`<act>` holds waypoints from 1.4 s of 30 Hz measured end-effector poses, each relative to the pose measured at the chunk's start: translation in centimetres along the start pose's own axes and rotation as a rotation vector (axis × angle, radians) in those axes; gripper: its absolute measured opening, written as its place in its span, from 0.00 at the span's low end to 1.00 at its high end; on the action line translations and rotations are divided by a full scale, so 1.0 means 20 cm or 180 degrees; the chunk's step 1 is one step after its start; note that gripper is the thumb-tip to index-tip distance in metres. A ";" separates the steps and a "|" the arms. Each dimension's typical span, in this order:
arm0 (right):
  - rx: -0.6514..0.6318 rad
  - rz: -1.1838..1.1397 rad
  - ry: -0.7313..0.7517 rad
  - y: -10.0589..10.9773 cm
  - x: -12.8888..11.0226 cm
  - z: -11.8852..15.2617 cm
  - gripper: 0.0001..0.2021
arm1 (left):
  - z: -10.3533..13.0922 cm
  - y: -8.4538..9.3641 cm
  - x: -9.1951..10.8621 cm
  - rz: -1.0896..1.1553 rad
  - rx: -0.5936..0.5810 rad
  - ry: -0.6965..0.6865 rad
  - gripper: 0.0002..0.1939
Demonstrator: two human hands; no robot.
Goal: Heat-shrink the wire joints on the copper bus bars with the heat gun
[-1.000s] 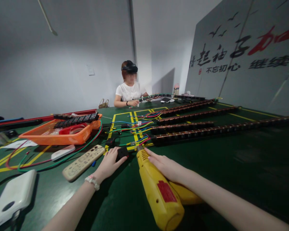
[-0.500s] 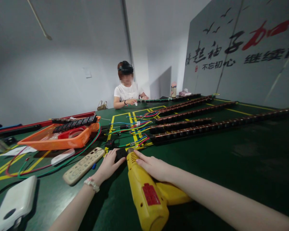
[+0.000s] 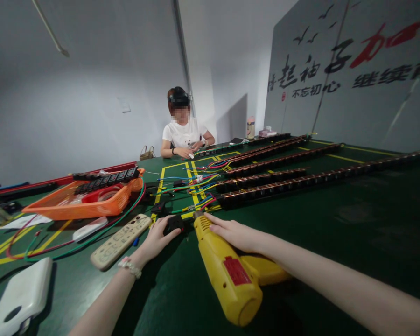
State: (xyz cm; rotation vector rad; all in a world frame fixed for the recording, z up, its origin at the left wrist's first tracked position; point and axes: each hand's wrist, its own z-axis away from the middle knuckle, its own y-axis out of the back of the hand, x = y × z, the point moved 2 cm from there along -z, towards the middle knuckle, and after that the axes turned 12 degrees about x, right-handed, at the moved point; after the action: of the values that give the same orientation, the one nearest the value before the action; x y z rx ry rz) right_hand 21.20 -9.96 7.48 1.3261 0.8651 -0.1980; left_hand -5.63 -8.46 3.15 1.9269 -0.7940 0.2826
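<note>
My left hand [image 3: 158,234] is closed round a small black block [image 3: 175,225] on the green table, thumb along its near side. My right hand [image 3: 234,233] lies over the front of a yellow heat gun [image 3: 222,268], its fingers on the vented part behind the metal nozzle. The gun rests on its side, its handle partly under my right forearm, a red label on its body. A gap separates the nozzle from the black block. Just beyond both hands, coloured wires [image 3: 206,203] run into the nearest long black strip [image 3: 287,186].
An orange basket [image 3: 91,211] of parts stands at the left. Near my left wrist are a beige remote control [image 3: 122,240], a white oblong item [image 3: 90,228] and a white device [image 3: 23,294]. Several more strips [image 3: 283,161] stretch right. Across the table sits another person [image 3: 182,133].
My right hand and the heat gun have shifted to the right, away from the black block. My left hand stays on the block. The person opposite has lowered their hands.
</note>
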 end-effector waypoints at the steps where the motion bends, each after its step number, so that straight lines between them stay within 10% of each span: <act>1: 0.0025 -0.0013 -0.0039 0.02 0.03 0.00 0.35 | 0.00 0.00 0.00 -0.0003 0.0004 -0.0003 0.24; 15: 0.0256 -0.0098 -0.0093 0.05 0.07 0.04 0.31 | 0.00 0.01 0.04 0.0434 0.0086 0.0335 0.36; 42: 0.0059 0.0397 0.0110 -0.10 -0.16 0.03 0.33 | -0.01 -0.03 0.06 0.0701 0.0061 0.0398 0.18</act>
State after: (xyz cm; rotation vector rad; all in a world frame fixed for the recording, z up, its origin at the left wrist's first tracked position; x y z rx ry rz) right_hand 18.08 -12.06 7.99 1.3994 0.8081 -0.0860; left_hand -4.35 -8.52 3.50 1.8212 -0.9233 0.5410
